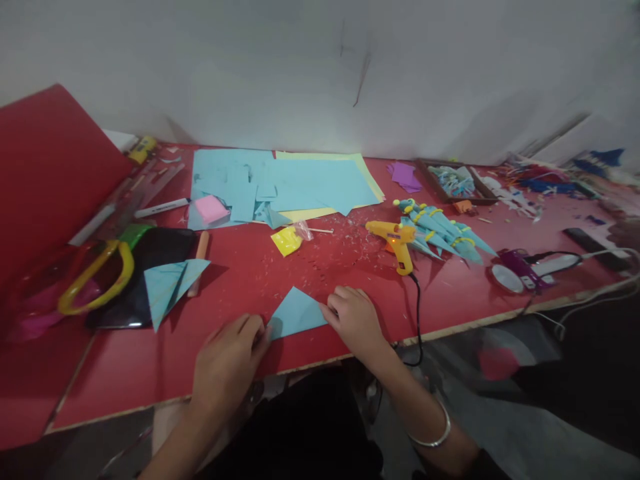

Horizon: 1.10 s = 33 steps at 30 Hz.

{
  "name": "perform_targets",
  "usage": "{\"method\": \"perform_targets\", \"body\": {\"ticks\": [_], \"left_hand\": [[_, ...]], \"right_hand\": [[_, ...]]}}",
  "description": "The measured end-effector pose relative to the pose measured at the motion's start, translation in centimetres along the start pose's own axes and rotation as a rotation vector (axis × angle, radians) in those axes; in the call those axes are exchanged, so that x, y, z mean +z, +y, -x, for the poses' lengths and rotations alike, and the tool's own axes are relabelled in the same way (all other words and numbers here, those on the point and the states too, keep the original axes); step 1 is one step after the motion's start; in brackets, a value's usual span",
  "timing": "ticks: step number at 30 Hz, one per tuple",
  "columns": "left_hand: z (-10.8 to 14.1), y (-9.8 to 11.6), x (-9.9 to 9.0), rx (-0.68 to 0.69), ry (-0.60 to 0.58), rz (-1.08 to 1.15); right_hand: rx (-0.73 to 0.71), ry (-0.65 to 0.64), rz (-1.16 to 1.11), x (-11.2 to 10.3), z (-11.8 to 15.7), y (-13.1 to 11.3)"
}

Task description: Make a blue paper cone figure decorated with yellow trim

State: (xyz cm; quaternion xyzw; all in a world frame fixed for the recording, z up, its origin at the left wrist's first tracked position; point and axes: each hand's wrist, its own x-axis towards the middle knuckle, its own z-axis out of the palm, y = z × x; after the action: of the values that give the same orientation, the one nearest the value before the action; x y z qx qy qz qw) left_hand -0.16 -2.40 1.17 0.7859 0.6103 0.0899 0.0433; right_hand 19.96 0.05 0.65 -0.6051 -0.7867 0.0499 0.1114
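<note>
A light blue sheet of paper, folded to a triangle with its peak pointing away from me, lies near the front edge of the red table. My left hand has its curled fingers closed at the paper's left corner. At the opposite corner, my right hand pinches the paper between thumb and fingers. A folded blue paper piece stands to the left, beside a black phone-like slab. Beyond my right hand lies a yellow glue gun with a small light on its body.
Blue sheets lie by the wall, with a pink block on the left. Blue paper cones with yellow trim lie right of the glue gun. Its black cord hangs over the table edge. Yellow-handled scissors lie left.
</note>
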Motion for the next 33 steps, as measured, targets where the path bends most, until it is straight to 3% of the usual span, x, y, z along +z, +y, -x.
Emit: {"method": "perform_targets", "body": {"ticks": [4,7,9,13,15,20,28,33], "left_hand": [[0.2,-1.3,0.5,0.016,-0.004,0.004],[-0.1,-2.6,0.6,0.114,0.019,-0.034],[-0.5,-3.1,0.3,0.25,-0.019,-0.091],[-1.8,-2.7,-0.9,0.653,-0.162,-0.063],[-2.2,-2.3,-1.3,0.754,-0.231,-0.011],[-2.0,-2.1,-0.9,0.743,-0.315,-0.015],[-1.2,-1.8,-0.2,0.713,-0.226,-0.133],[-0.1,-3.0,0.0,0.702,-0.164,-0.199]], "right_hand": [[0.006,0.006,0.013,0.1,0.0,-0.1],[0.007,0.025,0.018,0.2,0.0,-0.1],[0.006,0.033,0.028,0.3,0.0,0.0],[-0.01,0.037,0.051,0.3,0.0,0.1],[-0.013,0.037,0.056,0.4,-0.1,0.1],[-0.002,0.022,0.052,0.2,0.0,-0.1],[0.001,0.014,0.071,0.2,0.0,0.0],[0.0,0.027,0.083,0.2,0.1,-0.1]]}}
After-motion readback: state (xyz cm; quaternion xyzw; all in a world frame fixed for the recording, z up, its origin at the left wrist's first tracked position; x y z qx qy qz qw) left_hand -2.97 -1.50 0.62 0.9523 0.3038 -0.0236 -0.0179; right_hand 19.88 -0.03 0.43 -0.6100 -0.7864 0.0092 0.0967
